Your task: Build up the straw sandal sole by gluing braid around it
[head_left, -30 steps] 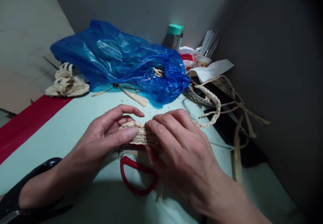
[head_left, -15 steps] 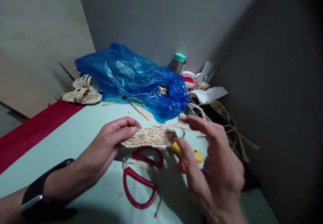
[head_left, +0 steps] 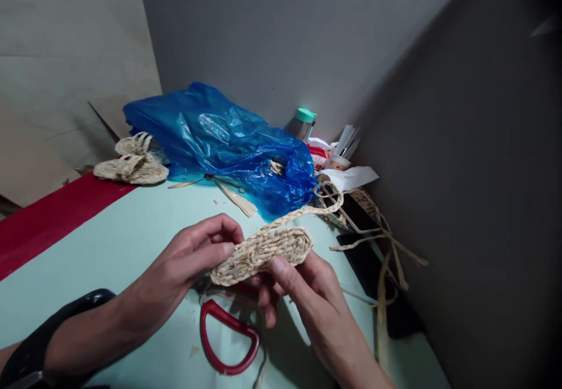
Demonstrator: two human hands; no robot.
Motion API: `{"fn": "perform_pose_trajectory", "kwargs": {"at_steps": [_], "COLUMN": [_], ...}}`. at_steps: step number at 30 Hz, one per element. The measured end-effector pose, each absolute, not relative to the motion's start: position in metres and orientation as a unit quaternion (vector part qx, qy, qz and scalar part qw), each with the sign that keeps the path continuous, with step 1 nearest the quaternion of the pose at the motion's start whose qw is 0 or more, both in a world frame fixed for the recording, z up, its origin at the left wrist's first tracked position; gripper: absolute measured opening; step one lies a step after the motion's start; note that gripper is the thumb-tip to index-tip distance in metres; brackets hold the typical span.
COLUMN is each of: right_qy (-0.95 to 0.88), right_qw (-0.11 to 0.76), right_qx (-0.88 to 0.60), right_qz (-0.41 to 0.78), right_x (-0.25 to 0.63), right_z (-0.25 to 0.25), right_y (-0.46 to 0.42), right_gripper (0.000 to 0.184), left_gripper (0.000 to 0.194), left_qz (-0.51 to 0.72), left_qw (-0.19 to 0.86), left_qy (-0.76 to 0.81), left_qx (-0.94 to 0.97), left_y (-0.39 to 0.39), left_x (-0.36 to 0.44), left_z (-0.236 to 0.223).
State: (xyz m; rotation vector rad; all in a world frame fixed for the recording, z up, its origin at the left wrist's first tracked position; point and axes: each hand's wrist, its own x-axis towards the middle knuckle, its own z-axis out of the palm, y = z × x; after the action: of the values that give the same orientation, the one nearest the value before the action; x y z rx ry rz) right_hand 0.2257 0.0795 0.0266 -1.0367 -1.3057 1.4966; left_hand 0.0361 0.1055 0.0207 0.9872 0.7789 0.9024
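Observation:
Between my two hands is a small oval woven straw sole (head_left: 267, 252), tilted up toward me. My left hand (head_left: 199, 254) pinches its left end between thumb and fingers. Thumb in front and fingers behind, my right hand (head_left: 307, 295) grips the lower right side. From the sole's upper edge a braided straw cord (head_left: 302, 210) runs right and loops back near the blue bag. Below the sole lie red-handled scissors (head_left: 205, 330), with one handle loop plain to see and the rest mostly hidden by my hands.
A blue plastic bag (head_left: 219, 137) spreads across the back of the table, with straw showing at its mouth. Small woven straw slippers (head_left: 132, 169) sit at the left by a red strip (head_left: 65, 213). A green-lidded bottle (head_left: 306, 116), white paper (head_left: 351, 177) and loose straw strands (head_left: 395, 254) are at the right.
My right hand, apart with fingers spread before, has closed on the sole's right side. The sole has turned to show more of its flat face. The cord now loops farther back.

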Motion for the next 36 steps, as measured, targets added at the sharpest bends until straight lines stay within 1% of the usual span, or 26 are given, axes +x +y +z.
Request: {"fn": "perform_pose_trajectory", "kwargs": {"at_steps": [2,4,6,10,16,21,23,27,29,32,34,36], "right_qy": [-0.53,-0.529,-0.526,-0.54,-0.621,-0.663,-0.666,-0.616,-0.594,-0.571,-0.545,-0.499], "right_qw": [0.436,0.432,0.423,0.409,0.392,0.389,0.39,0.399,0.408,0.415,0.413,0.43], "right_qx": [-0.402,-0.387,-0.379,-0.377,-0.402,-0.42,-0.424,-0.425,-0.423,-0.415,-0.416,-0.414], "right_qz": [0.606,0.619,0.633,0.632,0.547,0.482,0.474,0.529,0.549,0.574,0.6,0.628], "right_x": [0.228,0.229,0.23,0.229,0.229,0.228,0.227,0.227,0.227,0.228,0.228,0.229], "right_z": [0.028,0.028,0.027,0.029,0.032,0.03,0.029,0.028,0.028,0.026,0.021,0.015], "right_y": [0.079,0.079,0.078,0.077,0.075,0.073,0.073,0.073,0.075,0.078,0.08,0.084], "right_gripper": [0.032,0.031,0.031,0.029,0.03,0.027,0.027,0.026,0.027,0.028,0.028,0.027], "left_gripper": [0.015,0.02,0.021,0.014,0.018,0.021,0.023,0.017,0.014,0.024,0.028,0.025], "left_qz": [0.4,0.398,0.394,0.393,0.406,0.416,0.416,0.413,0.413,0.418,0.463,0.539], "left_qw": [0.756,0.771,0.761,0.733,0.702,0.655,0.643,0.633,0.648,0.699,0.689,0.634], "left_qy": [0.308,0.289,0.3,0.331,0.363,0.39,0.396,0.41,0.401,0.365,0.361,0.382], "left_qx": [0.417,0.404,0.419,0.447,0.459,0.495,0.507,0.511,0.498,0.452,0.424,0.402], "left_y": [0.104,0.103,0.104,0.105,0.105,0.108,0.109,0.108,0.106,0.104,0.106,0.113], "left_x": [0.037,0.038,0.038,0.035,0.034,0.033,0.032,0.033,0.035,0.039,0.04,0.036], "left_z": [0.024,0.027,0.027,0.021,0.018,0.019,0.018,0.012,0.011,0.017,0.024,0.032]}}
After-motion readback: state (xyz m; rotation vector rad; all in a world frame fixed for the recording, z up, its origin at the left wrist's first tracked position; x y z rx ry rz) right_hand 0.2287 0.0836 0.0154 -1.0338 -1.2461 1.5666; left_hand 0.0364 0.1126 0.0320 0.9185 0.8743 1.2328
